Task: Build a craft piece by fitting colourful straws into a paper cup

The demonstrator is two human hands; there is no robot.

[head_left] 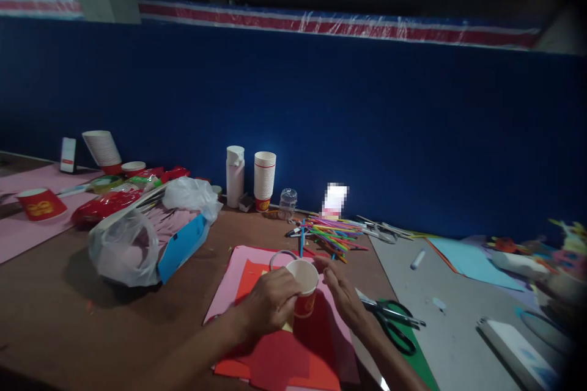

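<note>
A red paper cup (305,304) with a pale rim and gold print stands upright over the stacked coloured paper. My left hand (271,296) is closed around its left side. On the other side, my right hand (343,293) has its fingers stretched out close to the rim; whether they touch the cup I cannot tell. Beneath lie sheets of red paper (279,357), orange paper (245,281) and pink paper (224,275). Behind the cup a grey ring (275,258) shows in part. Black-handled scissors (389,317) rest right of my right hand, partly on green paper (419,357).
Coloured sticks (337,235) lie behind the cup, near a clear bottle (287,203). Stacked paper cups (265,180) stand against the blue wall (367,122). Left is a plastic bag (123,256); right are blue paper (477,263), a marker (417,259) and a white box (518,348).
</note>
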